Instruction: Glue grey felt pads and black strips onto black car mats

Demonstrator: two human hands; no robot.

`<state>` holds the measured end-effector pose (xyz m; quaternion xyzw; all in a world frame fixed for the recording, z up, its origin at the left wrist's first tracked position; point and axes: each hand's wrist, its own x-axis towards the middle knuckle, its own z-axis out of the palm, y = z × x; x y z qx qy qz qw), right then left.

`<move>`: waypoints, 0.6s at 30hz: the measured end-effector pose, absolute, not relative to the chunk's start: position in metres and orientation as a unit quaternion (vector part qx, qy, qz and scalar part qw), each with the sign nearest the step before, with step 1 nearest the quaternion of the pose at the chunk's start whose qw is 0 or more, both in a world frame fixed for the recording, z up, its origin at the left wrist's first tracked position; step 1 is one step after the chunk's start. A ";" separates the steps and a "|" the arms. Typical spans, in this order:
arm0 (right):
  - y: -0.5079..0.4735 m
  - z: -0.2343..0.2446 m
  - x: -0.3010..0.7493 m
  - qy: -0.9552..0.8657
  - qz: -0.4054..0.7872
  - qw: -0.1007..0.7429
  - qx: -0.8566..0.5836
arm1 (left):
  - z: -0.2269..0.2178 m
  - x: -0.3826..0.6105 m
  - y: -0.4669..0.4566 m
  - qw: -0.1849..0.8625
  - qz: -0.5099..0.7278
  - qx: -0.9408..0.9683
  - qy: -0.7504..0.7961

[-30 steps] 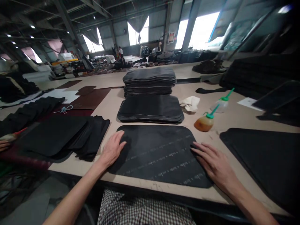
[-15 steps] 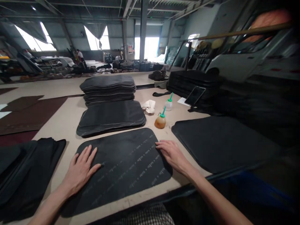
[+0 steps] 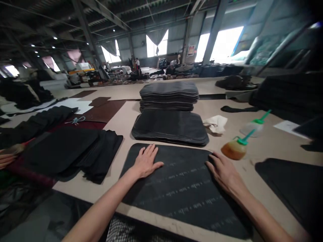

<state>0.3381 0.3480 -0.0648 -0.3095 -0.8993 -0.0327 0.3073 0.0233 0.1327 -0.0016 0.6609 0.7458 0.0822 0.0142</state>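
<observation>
A black rounded panel [image 3: 176, 191], printed with rows of pale lettering, lies flat in front of me on the beige table [image 3: 123, 117]. My left hand [image 3: 146, 163] rests on its upper left part, fingers spread and palm down. Against the panel's upper right edge lies my right hand [image 3: 224, 171], its fingers stretched out; the thumb and the palm's underside are partly hidden. Just behind the panel sits a low pile of similar black panels [image 3: 169, 126]. A taller stack [image 3: 169, 95] of dark pieces rises behind that pile.
Right of the piles are a crumpled white cloth [image 3: 216, 124], an amber squeeze bottle [image 3: 233, 151] and a clear bottle [image 3: 252, 129], both with green nozzles. Another black panel [image 3: 292, 188] lies at right. Black fabric pieces [image 3: 63, 148] cover the left side, where another person's hand [image 3: 7, 158] shows.
My view has swung left, so the table's contents appear farther right and another person's hand has come into sight. Both my hands stay on the printed panel.
</observation>
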 end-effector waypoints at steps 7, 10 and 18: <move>0.346 -0.066 0.341 -0.900 -0.036 0.287 -0.327 | -0.002 0.014 0.124 0.017 0.079 0.646 0.759; 0.344 -0.065 0.341 -0.898 -0.039 0.274 -0.342 | -0.001 0.013 0.122 0.012 0.071 0.633 0.771; 0.337 -0.058 0.339 -0.892 -0.079 0.234 -0.380 | -0.013 0.005 0.120 -0.041 0.051 0.588 0.806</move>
